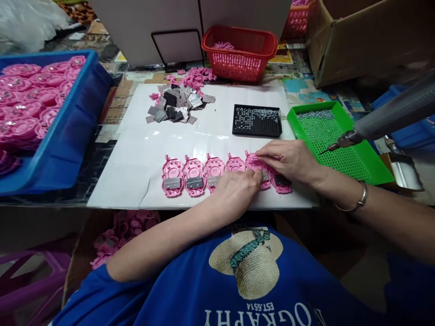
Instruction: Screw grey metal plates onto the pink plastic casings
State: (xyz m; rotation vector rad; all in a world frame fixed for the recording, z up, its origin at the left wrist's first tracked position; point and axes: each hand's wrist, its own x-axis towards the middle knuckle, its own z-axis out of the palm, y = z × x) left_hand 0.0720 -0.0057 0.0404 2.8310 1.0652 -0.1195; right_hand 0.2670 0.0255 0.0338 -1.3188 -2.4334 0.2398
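A row of pink plastic shells point(172, 168) lies on the white board point(115, 167), each visible lower part bearing a grey or black plate point(195, 182). My left hand point(238, 188) is closed at the lower part of the fifth shell point(251, 159), its fingertips by a grey plate point(265, 175). At the upper part of that same shell, my right hand point(288, 158) pinches with thumb and fingers together. Whatever sits in either pinch is too small or hidden. The last shell on the right, with a black plate point(282, 181), is partly under my right hand.
Loose plates point(183, 102) and small pink parts point(195, 78) are heaped behind the row. A black screw tray point(257, 121), a green tray point(343, 145) and a hanging screwdriver point(380, 117) stand right. A red basket point(241, 54) is behind; a blue crate point(78, 108) of pink parts stands left.
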